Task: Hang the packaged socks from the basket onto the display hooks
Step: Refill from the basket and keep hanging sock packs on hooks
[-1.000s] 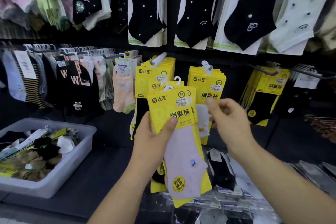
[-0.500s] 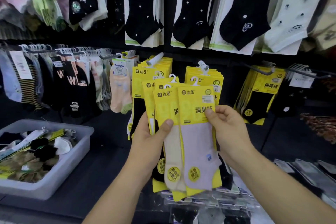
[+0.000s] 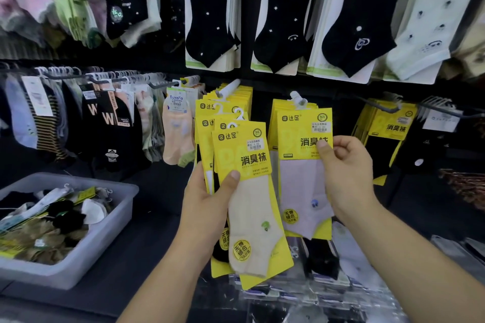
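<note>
My left hand (image 3: 210, 199) grips a fanned stack of yellow sock packs (image 3: 244, 155), thumb across the front one, which holds a cream sock. My right hand (image 3: 346, 176) pinches a single yellow pack with a lilac sock (image 3: 301, 186) by its right edge, held apart to the right of the stack. That pack's top lies in front of the right display hook (image 3: 298, 98), over the yellow packs hanging there. A second hook (image 3: 231, 86) with yellow packs sits behind my left hand's stack. The grey basket (image 3: 112, 223) with loose sock packs stands at lower left.
Black and white socks hang in a row above. More sock rows hang at left (image 3: 105, 118) and yellow packs on a hook at right (image 3: 388, 128). Clear-wrapped packs (image 3: 315, 291) lie on the dark counter below my hands.
My right hand has pulled the lilac sock pack off the stack and carried it right and up to the right hook. The left hand's stack now shows a cream sock in front.
</note>
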Tool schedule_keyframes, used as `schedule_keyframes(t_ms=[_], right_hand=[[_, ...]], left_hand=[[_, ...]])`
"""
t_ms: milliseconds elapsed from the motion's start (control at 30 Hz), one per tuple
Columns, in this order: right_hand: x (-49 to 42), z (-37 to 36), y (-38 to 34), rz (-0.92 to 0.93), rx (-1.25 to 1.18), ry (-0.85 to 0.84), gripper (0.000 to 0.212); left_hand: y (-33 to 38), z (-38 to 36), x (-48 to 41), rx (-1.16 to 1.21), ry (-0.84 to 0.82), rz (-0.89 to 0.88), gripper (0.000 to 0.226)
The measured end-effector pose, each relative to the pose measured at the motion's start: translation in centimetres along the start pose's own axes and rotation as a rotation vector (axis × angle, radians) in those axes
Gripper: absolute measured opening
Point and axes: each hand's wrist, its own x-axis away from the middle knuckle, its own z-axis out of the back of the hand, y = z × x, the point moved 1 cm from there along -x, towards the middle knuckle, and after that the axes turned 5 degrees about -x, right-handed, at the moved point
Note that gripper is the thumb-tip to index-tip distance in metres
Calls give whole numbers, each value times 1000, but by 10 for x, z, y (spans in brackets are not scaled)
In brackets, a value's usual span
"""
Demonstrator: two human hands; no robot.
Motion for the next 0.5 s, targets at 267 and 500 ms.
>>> schedule_keyframes(t_ms=[267,500], right_hand=[[8,1,12,-69,122,78,20],[44,-22,-11,-61,92,-320,20]], left_hand=[[-1,-3,4,4,-56,24,23],[-3,-8,5,-11,-86,15,26]])
